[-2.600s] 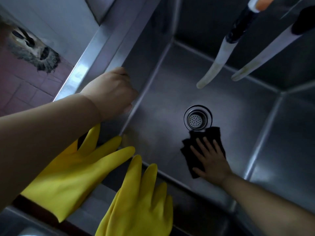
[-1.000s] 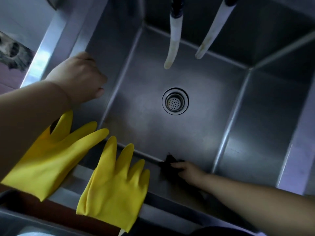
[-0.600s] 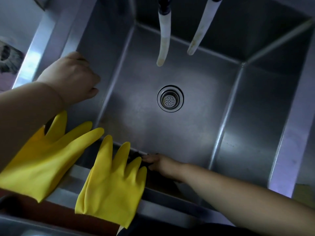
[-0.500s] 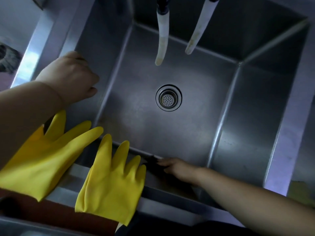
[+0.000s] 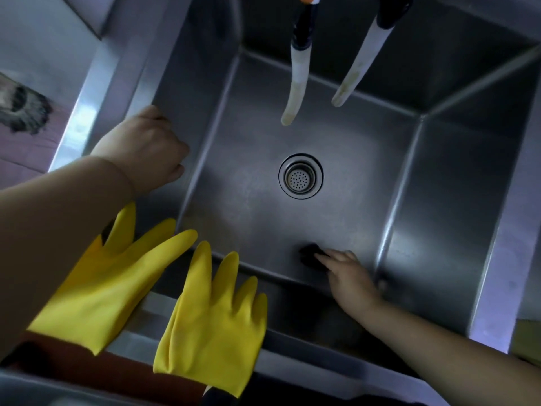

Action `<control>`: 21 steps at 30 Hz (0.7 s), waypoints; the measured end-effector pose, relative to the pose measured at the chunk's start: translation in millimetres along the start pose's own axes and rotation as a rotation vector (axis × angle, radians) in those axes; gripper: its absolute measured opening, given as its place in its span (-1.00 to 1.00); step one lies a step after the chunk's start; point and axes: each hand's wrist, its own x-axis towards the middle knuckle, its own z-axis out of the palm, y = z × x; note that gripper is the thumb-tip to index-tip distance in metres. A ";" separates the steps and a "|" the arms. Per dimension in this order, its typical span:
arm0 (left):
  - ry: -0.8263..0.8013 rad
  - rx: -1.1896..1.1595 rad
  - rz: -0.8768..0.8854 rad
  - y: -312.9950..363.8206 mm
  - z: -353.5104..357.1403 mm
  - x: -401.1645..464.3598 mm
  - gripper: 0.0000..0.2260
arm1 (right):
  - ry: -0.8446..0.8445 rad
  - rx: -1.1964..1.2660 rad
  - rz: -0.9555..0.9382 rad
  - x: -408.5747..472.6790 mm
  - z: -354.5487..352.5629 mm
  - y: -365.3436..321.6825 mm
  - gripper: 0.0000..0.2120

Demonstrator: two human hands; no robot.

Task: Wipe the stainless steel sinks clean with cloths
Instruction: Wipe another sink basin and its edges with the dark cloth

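Down in the basin, I see the black cloth (image 5: 309, 254) bunched small on the floor of the sink (image 5: 243, 200), close to the near wall and a little right of centre, with my right hand (image 5: 347, 276) on it; the fingers reach forward over the cloth and press it to the steel, though whether they curl round it I cannot tell, since the hand hides most of the fabric. The cloth is dark, crumpled and shows only as a small lump beyond the fingertips. Between it and the round drain (image 5: 301, 175) lies a bare stretch of brushed steel, and bare floor also runs left to the seam with the left wall. The right wall rises just beside my wrist. Two pale hoses (image 5: 297, 80) hang over the back half, their ends above the floor. My left hand (image 5: 143, 150) rests on the left rim, fingers curled over the edge and gripping it. Two yellow rubber gloves (image 5: 205, 320) are draped over the near rim, fingers pointing into the basin.
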 end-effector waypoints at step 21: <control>0.078 -0.001 0.038 -10.7 12.4 3.4 -0.84 | 0.107 -0.392 0.190 192.3 30.3 -39.0 -0.49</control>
